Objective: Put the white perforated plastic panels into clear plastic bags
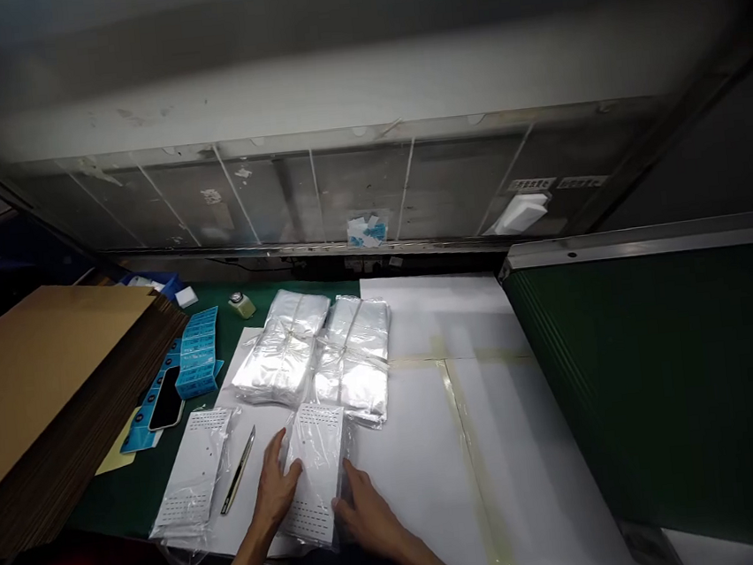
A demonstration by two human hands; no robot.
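A stack of white slotted panels in a clear plastic bag (315,466) lies in front of me, gripped between both hands. My left hand (277,487) holds its left edge, the thumb resting on top. From the other side, my right hand (364,506) presses its fingers against the right edge. To the left lies a second bagged white slotted panel (195,469), with a utility knife (238,471) between the two. Just beyond my hands are two tied bundles of clear plastic bags, the left bundle (283,349) and the right bundle (353,356).
A tall cardboard stack (58,366) fills the left side. Near it are blue label sheets (198,353), a phone (165,399) and a small bottle (241,305). Taped white sheets (426,455) cover the table. A green conveyor belt (679,378) runs at right.
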